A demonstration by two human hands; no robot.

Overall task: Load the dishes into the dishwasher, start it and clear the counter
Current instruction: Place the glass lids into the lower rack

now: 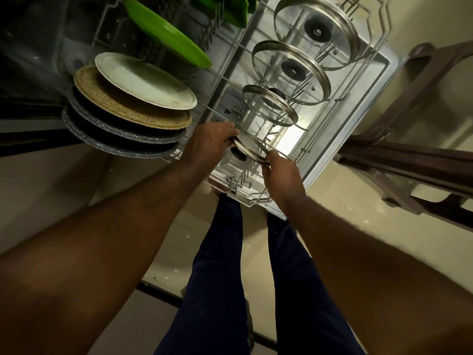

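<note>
1. Fingers (228, 139) of the left hand (212, 142) curl round the left edge of a glass lid (252, 149) with a steel rim, while the right hand (281, 175) pinches the rim's near right edge.
2. Held between both hands, the lid tilts over the near end of the dishwasher rack (256, 200), its dark knob on the underside. Whether it touches the wires I cannot tell.
3. Farther along the same rack, three more lids stand on edge in a row: a small lid (271, 106) just beyond the held one, a middle lid (291, 73), and the largest lid (317, 32) farthest off.
4. To the left, plates stand on edge: two dark speckled plates (122, 146) nearest, then a tan plate (133, 108), a white plate (146, 80) and a green plate (169, 34).
5. Dark blue trousers (217, 252) show below, and a brown wooden frame (409, 160) stands at the right.
</note>
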